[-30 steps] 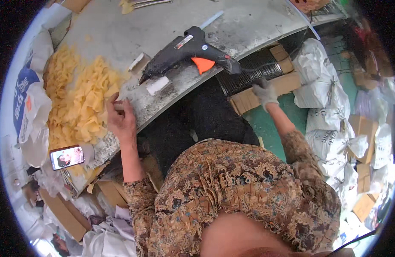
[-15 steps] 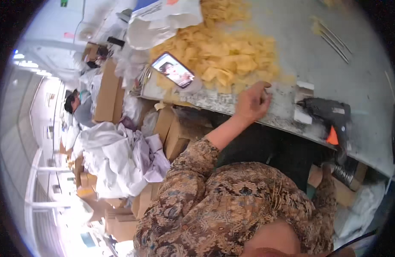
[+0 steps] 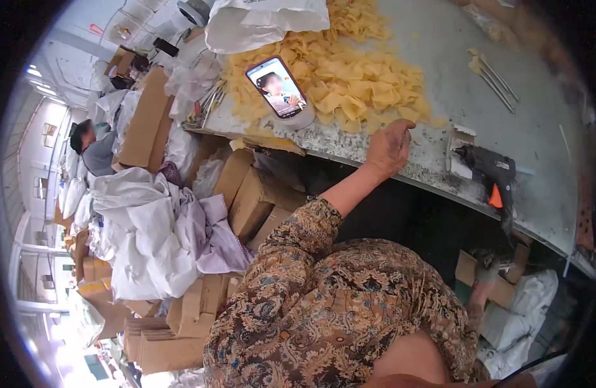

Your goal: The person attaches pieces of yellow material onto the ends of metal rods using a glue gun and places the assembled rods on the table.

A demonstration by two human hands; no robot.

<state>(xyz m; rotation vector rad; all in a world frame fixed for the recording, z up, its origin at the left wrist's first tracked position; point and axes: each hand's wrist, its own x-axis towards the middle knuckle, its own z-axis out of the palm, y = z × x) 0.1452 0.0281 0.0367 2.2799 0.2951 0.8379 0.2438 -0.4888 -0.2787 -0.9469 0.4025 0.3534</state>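
Note:
My left hand (image 3: 390, 150) rests at the near edge of the table, its fingers curled in and nothing visible in them. Just beyond it lies a wide heap of thin yellow petal-like pieces (image 3: 356, 90). A phone (image 3: 276, 88) showing a video leans on a white round holder (image 3: 297, 121) to the left of that hand. My right hand (image 3: 488, 264) is low beside the table, below its edge, among cardboard flaps. It is blurred and its fingers cannot be made out. Above it, a black glue gun (image 3: 492, 167) with an orange trigger lies on the table, its nozzle by a small white card piece (image 3: 460, 155).
Thin rods with yellow tips (image 3: 495, 81) lie at the far right of the table. A white plastic bag (image 3: 262, 24) covers the heap's far left. Cardboard boxes (image 3: 243, 187) and white sacks (image 3: 143, 239) are piled to my left. Another person (image 3: 94, 152) sits further off.
The view has shifted slightly and sharpened. My left hand stays at the table edge. My right hand is still low by the cardboard, with more bare forearm showing.

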